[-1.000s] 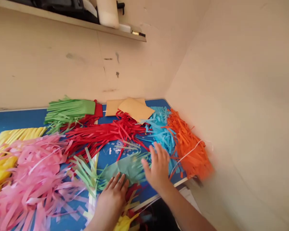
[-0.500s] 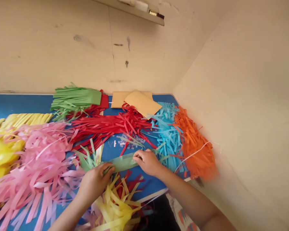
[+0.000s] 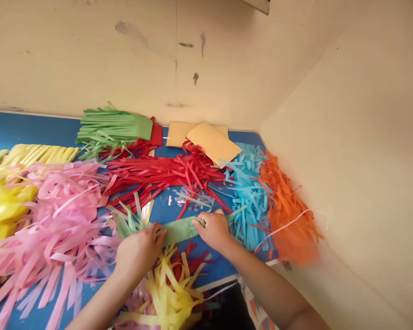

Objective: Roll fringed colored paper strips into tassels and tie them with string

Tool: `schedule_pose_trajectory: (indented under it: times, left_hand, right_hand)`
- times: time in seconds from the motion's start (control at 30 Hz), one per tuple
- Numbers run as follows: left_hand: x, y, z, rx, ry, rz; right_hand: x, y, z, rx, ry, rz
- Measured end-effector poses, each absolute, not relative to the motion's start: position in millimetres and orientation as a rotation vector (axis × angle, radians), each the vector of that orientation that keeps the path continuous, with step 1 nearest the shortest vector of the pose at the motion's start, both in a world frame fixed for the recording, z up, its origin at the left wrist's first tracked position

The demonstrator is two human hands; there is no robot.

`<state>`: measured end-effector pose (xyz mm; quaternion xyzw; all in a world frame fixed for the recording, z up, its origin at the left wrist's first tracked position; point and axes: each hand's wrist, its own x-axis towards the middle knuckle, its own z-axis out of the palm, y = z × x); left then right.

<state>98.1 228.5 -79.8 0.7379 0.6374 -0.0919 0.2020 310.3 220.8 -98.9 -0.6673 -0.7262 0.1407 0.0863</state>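
Between my two hands stretches a light green strip of tissue paper (image 3: 181, 231), its uncut middle band facing up. My left hand (image 3: 142, 247) is closed on its left part, where fringed green ends spread out beyond the fingers. My right hand (image 3: 213, 229) pinches the right part, with a few thin green ends showing past it. Below the strip hangs a yellow tissue tassel (image 3: 168, 293) at the table's front edge. Just behind the hands lies red fringed paper (image 3: 165, 174), with small clear scraps (image 3: 196, 197) near it.
Pink fringe (image 3: 65, 215) and yellow paper (image 3: 7, 206) cover the left of the blue table (image 3: 37, 126). Green fringe (image 3: 117, 126) and yellow-orange sheets (image 3: 215, 142) lie at the back. Blue fringe (image 3: 249, 192) and orange fringe (image 3: 291, 211) with a white string (image 3: 285, 224) reach the right wall.
The green strip now shows flatter and wider between my hands, which both keep their hold. The camera view has tilted down and shifted slightly left.
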Motion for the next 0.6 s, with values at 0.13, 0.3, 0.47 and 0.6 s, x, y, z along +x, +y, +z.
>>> schedule_pose_trajectory:
  times: [0.13,0.3,0.47,0.6]
  left_hand:
    - [99.3,230.7,-81.3,2.066,1.795,-0.287]
    - [98.0,231.2,-83.2,2.071,1.804,-0.295]
    - [96.2,227.8,-82.4,2.165,1.812,-0.222]
    - [94.3,226.6,-83.5,2.71,1.538,0.168]
  right_hand:
    - [311.2,220.4,-100.5,-2.008,-2.163,0.39]
    - [310.2,221.3,-101.9,-2.008,-2.162,0.38]
    - [311.4,221.5,-101.5,-2.052,-2.156,0.35]
    - [317.8,220.1,-99.5,-2.055,-2.031,0.034]
